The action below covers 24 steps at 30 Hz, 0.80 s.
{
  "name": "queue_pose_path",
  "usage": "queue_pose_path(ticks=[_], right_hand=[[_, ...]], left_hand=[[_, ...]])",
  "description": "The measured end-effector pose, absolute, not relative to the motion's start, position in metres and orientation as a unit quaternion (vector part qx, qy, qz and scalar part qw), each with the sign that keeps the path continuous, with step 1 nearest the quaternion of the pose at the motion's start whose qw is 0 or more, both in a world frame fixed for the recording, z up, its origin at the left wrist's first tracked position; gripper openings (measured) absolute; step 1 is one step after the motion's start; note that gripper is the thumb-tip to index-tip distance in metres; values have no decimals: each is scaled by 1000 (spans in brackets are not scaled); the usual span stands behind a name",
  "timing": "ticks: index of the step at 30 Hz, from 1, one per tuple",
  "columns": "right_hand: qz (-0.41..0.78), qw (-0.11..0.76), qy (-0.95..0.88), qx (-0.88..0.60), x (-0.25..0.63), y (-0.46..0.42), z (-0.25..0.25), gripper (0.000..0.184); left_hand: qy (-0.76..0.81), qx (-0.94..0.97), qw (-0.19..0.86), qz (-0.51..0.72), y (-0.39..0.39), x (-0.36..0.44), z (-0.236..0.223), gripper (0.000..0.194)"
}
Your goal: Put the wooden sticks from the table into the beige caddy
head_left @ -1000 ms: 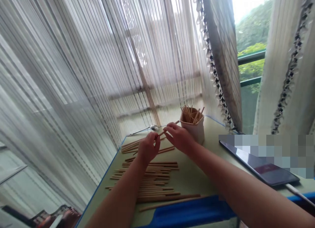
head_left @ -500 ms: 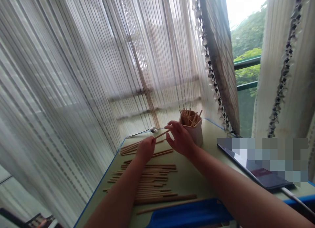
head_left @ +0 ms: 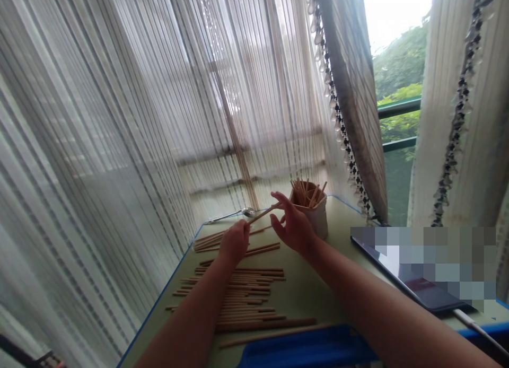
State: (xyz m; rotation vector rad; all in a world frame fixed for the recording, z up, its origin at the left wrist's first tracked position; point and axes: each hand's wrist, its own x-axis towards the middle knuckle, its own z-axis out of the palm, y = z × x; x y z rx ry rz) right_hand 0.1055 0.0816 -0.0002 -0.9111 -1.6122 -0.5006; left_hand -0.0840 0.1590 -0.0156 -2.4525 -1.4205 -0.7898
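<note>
My left hand (head_left: 235, 241) is closed round one end of a wooden chopstick (head_left: 262, 215), which slants up to the right above the table. Its far end reaches the fingers of my right hand (head_left: 295, 225), whose thumb and fingers are spread apart; whether they touch the stick I cannot tell. Below and left of the hands, many more chopsticks (head_left: 250, 286) lie in rough rows, partly covered by my left forearm. Just behind my right hand stands a pale holder (head_left: 318, 219) with several chopsticks (head_left: 306, 193) upright in it.
A metal spoon (head_left: 248, 212) lies at the table's far edge. To the right are a tablet (head_left: 421, 283) and its white cable (head_left: 473, 325). A blue object (head_left: 306, 347) sits at the near edge of the green table (head_left: 338, 262). Curtains (head_left: 258, 92) hang close behind.
The fingers of my right hand have loosened and spread along the chopstick, which shows more of its length between the hands. My left hand keeps its grip. The view has shifted slightly.
</note>
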Motion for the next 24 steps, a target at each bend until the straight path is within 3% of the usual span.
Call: queue_pose_path(ticks=[6,10,24], right_hand=[[-195,567,-696,-395,105,79,-1,82],[-184,567,-696,-401,106,79,-1,85],[-215,587,-677,-388,107,83,-4,46]], left_hand=[[-479,-832,100,-263,155,-83,-13,27],[-476,-835,102,-256,153,-83,-12,28],[-492,-828,102,-248,157,-84,-14,30]])
